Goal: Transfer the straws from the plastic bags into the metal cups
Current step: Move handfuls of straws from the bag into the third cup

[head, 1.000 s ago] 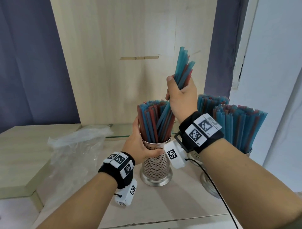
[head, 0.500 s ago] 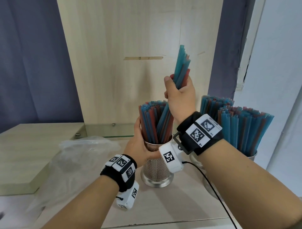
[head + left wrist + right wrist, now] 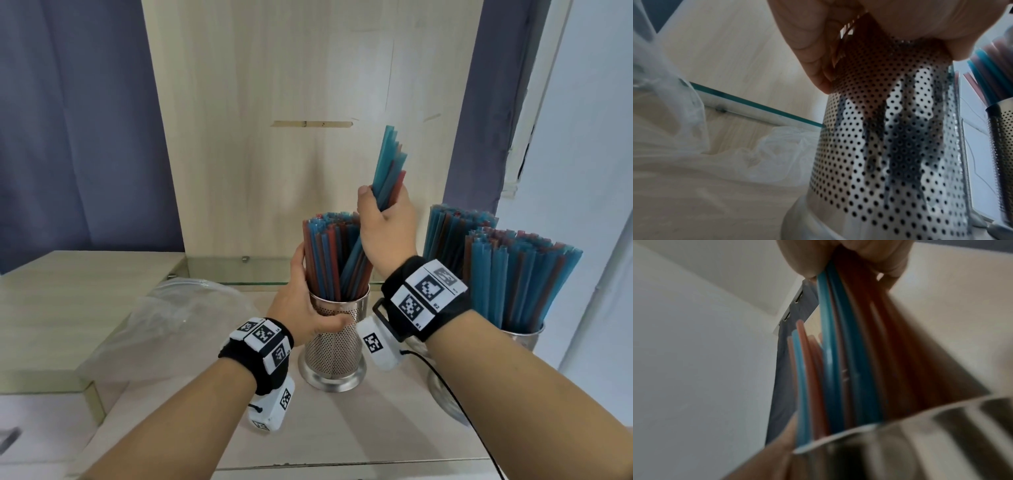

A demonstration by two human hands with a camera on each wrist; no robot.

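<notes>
The right hand (image 3: 385, 229) is gripping a small bunch of straws (image 3: 388, 171), thumb and fingers curled tight round the middle of it, the blue and red tops poking up above the fist and tilting to the right while the lower ends are reaching down into the cup (image 3: 337, 332) below. From the right wrist view the bunch (image 3: 849, 353) is running out of the closed fist (image 3: 849, 256) straight down past the shiny rim (image 3: 900, 426), though the picture is blurring there. The left hand (image 3: 305, 308) is wrapping round the upper part of that same perforated metal cup, thumb lying across the front just under the rim, fingers reaching up along the standing straws (image 3: 325, 257) already packed inside; the left wrist view is showing the palm and thumb (image 3: 838, 40) pressing on the dotted steel wall (image 3: 890, 154). The cup is standing upright on its flared foot on the pale wooden surface (image 3: 342, 428). Just to the right, two more cups are sitting close together, the nearer one (image 3: 524, 337) partly hiding behind the right forearm, both crammed with blue and red straws (image 3: 513, 274). Out to the left, a crumpled clear plastic bag (image 3: 171, 329) is lying on the surface, near the left forearm. Behind everything, a light wooden panel (image 3: 308, 102) is rising between dark blue curtains (image 3: 75, 137), with a white wall (image 3: 582, 137) on the far right.
</notes>
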